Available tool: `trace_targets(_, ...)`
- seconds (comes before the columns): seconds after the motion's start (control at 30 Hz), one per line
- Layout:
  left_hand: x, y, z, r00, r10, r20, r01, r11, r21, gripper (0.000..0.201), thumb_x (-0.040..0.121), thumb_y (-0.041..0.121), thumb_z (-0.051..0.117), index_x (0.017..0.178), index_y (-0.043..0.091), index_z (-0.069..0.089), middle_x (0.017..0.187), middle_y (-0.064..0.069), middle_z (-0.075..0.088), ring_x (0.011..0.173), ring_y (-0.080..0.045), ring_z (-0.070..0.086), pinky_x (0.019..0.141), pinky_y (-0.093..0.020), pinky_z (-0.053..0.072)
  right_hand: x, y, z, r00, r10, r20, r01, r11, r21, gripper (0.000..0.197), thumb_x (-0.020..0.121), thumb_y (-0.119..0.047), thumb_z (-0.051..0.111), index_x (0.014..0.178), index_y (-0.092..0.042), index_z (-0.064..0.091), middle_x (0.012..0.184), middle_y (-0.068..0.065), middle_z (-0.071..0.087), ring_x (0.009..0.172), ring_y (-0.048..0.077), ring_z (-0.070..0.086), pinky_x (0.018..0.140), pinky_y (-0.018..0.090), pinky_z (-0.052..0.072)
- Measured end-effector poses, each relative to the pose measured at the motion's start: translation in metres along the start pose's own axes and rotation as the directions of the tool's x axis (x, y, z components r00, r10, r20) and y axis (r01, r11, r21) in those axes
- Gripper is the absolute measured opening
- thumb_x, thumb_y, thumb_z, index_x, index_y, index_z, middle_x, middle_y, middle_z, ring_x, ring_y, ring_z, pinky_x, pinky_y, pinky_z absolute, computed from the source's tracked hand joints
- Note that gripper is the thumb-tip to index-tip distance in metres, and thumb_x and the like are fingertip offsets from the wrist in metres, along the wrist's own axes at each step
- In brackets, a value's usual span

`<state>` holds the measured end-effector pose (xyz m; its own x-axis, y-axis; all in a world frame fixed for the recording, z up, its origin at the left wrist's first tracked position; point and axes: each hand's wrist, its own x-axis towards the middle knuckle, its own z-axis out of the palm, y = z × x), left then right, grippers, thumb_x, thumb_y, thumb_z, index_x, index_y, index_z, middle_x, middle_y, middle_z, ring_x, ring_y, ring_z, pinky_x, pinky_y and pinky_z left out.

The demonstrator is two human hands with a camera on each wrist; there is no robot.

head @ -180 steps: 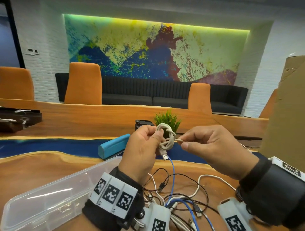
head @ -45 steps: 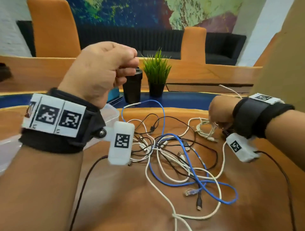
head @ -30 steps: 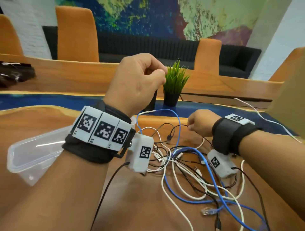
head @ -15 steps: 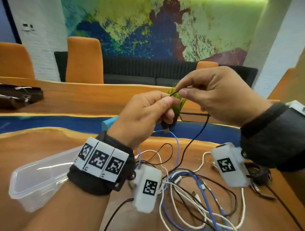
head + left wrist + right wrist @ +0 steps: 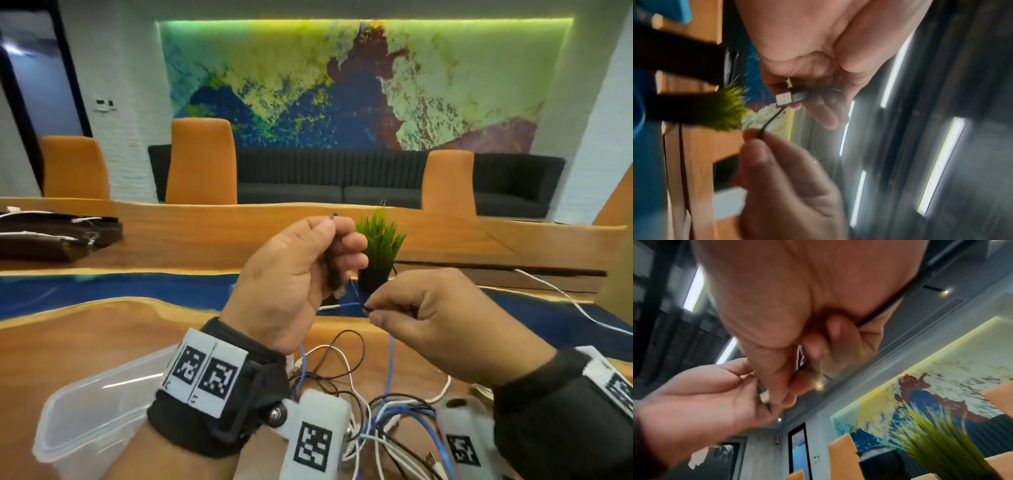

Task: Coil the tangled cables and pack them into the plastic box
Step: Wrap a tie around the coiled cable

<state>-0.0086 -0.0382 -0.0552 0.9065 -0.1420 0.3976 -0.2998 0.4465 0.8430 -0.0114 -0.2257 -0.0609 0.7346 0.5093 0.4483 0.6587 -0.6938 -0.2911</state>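
**Holding one black cable up off the pile, both hands on it**

Gripping the plug end of a black cable, the left hand is raised above the table with its fingers curled in around the connector. The left wrist view shows it best: a silver USB plug sticks out from between the fingers, and the thin black lead runs down from there to the other hand. So that hand is closed round the plug, no gap to speak of.

The right hand sits a bit lower and just beside it, thumb and forefinger pinched together on the same black lead, the other fingers curled loosely underneath. In the right wrist view the cable also trails back across the palm side of that hand, but that shot is pretty blurry, so I can't tell how many fingers are really on it.

The rest of the tangled cables, white, blue and black ones, are heaped on the wood right under the wrists. The plastic box is on the table at the left, near the left forearm, lid off; I can't make out any cable inside from here.

Behind the hands there's a small green plant in a dark pot.
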Motion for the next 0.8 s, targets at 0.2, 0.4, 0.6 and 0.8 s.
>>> trace_targets(0.2,-0.005,-0.022,0.005,0.945,0.133,0.299,-0.316,0.610,0.726,0.024,0.097,0.028,0.050,0.099,0.014,0.069,0.095,0.005,0.071,0.091,-0.010,0.067,0.081,-0.030,0.054,-0.013,-0.007,-0.029,0.986,-0.133,-0.104,0.131,0.991,-0.025,0.010,0.086,-0.029,0.065,0.081,-0.028,0.074,0.071,-0.015,0.062,0.074,0.006,0.060,0.062,0.017,0.044)
trace_targets(0.4,-0.005,-0.023,0.000,0.939,-0.037,0.341,-0.224,0.687,0.691,0.023,0.098,0.020,0.051,0.101,0.012,0.073,0.088,0.001,0.072,0.076,-0.007,0.063,0.068,-0.023,0.050,-0.020,0.010,-0.034,0.921,-0.156,-0.357,0.136,0.987,-0.081,0.007,0.089,-0.025,0.066,0.088,-0.021,0.072,0.080,-0.012,0.062,0.076,0.005,0.058,0.067,0.018,0.045)
trace_targets(0.6,-0.009,-0.014,0.013,0.943,-0.095,0.318,0.098,0.995,0.005,0.024,0.091,0.024,0.052,0.087,0.018,0.074,0.081,-0.002,0.069,0.065,-0.011,0.059,0.064,-0.021,0.048,-0.011,0.029,-0.013,0.885,0.072,-0.461,-0.037,0.996,0.083,0.017,0.094,-0.028,0.059,0.100,-0.027,0.074,0.086,-0.011,0.067,0.083,0.003,0.058,0.074,0.019,0.047)
trace_targets(0.8,-0.002,-0.015,-0.002,0.962,0.176,0.209,-0.261,0.818,0.512,0.021,0.093,0.024,0.052,0.098,0.018,0.071,0.120,0.004,0.071,0.110,-0.013,0.067,0.094,-0.046,0.053,-0.014,-0.003,-0.012,0.991,-0.017,0.136,0.029,0.995,-0.090,0.023,0.099,-0.040,0.045,0.101,-0.030,0.065,0.085,-0.013,0.059,0.088,0.004,0.052,0.075,0.023,0.043)
